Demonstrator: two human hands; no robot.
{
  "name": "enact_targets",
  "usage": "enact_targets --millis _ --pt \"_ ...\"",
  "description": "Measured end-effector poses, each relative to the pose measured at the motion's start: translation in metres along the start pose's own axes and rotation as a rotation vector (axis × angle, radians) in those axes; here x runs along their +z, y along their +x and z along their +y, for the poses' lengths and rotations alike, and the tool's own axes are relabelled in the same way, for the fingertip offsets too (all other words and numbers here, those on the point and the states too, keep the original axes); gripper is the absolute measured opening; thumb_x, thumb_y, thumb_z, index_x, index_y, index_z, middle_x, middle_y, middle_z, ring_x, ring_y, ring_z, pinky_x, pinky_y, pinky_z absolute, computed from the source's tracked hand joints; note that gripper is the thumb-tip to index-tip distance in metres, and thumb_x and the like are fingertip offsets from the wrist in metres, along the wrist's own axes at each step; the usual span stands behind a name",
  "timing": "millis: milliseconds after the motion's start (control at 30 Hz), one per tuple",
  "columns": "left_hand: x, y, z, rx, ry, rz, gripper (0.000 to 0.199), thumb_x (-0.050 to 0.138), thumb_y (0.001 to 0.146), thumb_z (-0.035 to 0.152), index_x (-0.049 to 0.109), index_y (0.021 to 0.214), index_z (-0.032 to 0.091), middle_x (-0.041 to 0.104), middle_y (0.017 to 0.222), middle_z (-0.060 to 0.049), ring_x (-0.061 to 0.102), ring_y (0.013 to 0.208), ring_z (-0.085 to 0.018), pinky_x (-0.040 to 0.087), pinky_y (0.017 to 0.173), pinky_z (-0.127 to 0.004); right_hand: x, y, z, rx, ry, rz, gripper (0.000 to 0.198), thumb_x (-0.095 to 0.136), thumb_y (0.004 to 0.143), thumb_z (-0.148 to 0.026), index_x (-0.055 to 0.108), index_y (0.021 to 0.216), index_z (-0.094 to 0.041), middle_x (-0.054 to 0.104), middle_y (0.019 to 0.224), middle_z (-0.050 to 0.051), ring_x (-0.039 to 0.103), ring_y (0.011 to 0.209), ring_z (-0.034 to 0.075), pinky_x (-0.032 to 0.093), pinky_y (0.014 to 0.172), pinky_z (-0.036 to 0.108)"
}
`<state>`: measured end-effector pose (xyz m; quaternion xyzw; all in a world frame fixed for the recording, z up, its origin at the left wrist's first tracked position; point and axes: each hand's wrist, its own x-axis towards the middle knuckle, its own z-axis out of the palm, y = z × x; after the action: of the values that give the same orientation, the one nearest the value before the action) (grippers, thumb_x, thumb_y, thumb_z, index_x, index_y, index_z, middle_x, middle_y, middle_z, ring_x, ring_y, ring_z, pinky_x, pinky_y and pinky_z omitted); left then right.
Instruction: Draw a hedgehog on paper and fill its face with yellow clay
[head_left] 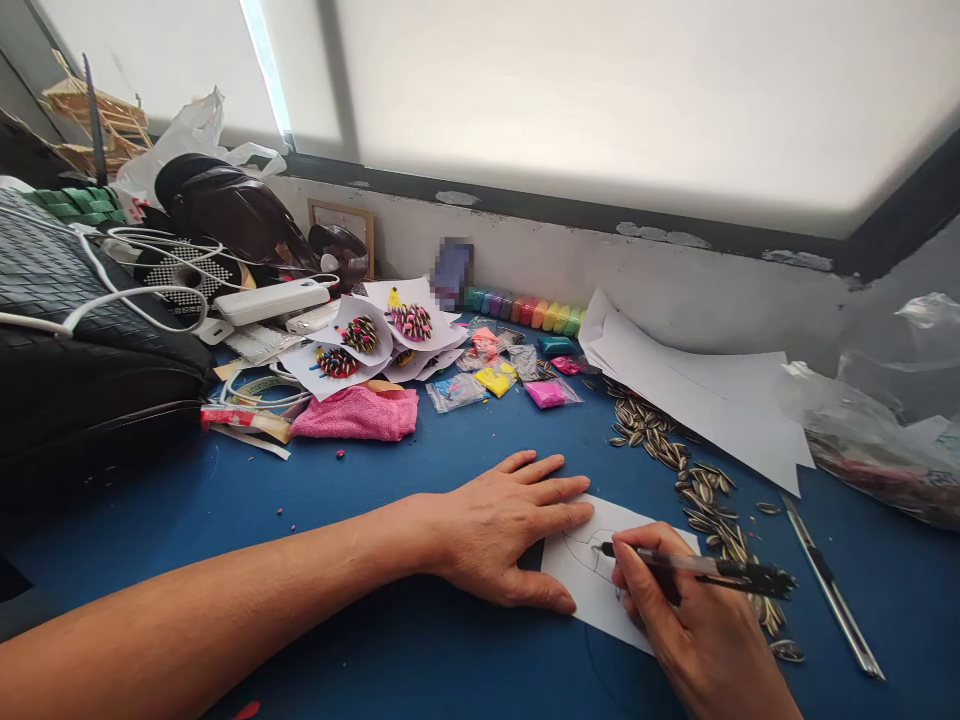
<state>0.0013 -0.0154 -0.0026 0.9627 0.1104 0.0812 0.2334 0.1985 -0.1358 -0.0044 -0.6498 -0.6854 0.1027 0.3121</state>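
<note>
At the left, seed-studded figures are lying on white paper pieces, looking complete, while the left hand is resting flat with fingers spread, overlapping the edge of a small white sheet on the blue table. Between the hands, that sheet is bearing a thin pen outline, seemingly only partly drawn, with much of the visible paper lying blank. The right hand is gripping a black pen, its tip meeting the lines, and loose sunflower seeds are lying beyond, none showing on the sheet.
</note>
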Motion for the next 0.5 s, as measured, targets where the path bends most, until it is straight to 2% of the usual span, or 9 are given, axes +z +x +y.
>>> enact_targets --millis 300,500 --pt "-0.0005 -0.0002 0.0007 -0.007 0.002 -0.001 0.079 0.057 0.086 0.061 0.035 0.149 0.018 0.025 0.158 -0.013 0.012 0.148 -0.036 0.011 0.119 -0.056 -0.0008 0.0014 0.0021 -0.044 -0.025 0.009 0.022 0.047 0.096 -0.040 0.061 0.087 -0.026 0.066 0.062 -0.002 0.063 0.047 0.012 0.049 0.043 0.021" --pt "-0.0010 0.0001 0.0003 -0.009 0.006 -0.006 0.080 0.056 0.086 0.062 0.033 0.149 0.019 0.025 0.158 -0.012 0.012 0.148 -0.036 0.011 0.119 -0.056 0.0004 -0.0003 0.0017 -0.010 -0.019 0.018 0.022 0.047 0.096 -0.041 0.061 0.088 -0.025 0.068 0.065 -0.002 0.065 0.049 0.013 0.050 0.044 0.021"
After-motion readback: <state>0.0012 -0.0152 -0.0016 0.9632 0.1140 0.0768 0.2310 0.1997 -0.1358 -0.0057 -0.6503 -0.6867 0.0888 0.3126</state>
